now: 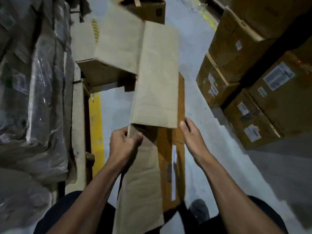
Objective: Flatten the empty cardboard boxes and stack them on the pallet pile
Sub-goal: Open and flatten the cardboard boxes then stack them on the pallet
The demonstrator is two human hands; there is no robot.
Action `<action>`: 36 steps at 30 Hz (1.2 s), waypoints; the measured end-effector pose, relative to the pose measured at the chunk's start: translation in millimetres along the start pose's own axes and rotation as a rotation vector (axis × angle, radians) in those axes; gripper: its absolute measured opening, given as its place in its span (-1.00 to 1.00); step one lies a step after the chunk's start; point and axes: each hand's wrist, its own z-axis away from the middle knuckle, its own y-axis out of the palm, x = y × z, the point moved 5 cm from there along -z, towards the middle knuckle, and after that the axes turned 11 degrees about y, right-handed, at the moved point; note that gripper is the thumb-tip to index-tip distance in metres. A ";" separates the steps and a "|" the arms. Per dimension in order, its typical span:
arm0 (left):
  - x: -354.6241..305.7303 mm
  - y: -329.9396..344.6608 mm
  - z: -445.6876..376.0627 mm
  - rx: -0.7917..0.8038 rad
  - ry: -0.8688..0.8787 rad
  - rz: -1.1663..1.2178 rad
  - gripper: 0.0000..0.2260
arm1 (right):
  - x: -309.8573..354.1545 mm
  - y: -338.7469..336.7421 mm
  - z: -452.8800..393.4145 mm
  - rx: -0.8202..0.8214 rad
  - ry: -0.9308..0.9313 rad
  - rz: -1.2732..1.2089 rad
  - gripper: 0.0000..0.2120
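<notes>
Gripping the near edge of a half-flattened cardboard box [152, 78], the left hand [124, 143] pinches it. The right hand [191, 134] rests open on its corner. White labels on stacked boxes [263, 92] are too blurred to read.

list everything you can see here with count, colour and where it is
held box: 1, tan, centre, partly collapsed, its near edge in both hands
flap: 1, tan, hangs from the held box toward the person
flat cardboard: 1, orange-brown, under the held box, white strip on it
open box: 1, brown, top centre
sealed boxes: several, brown with white labels, stacked at right
wrapped goods: a stack, grey under clear film, left
yellow stripe: 1, on the floor left of centre
floor: grey concrete
shoe: 1, dark, bottom right of centre
left hand: grips the box's near left corner
right hand: fingers straight against the box's right edge
</notes>
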 end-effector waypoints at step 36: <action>-276.8 -148.5 -97.5 -0.278 -0.652 0.639 -0.77 | 271.8 -97.6 171.1 -0.079 0.718 -1.250 -0.60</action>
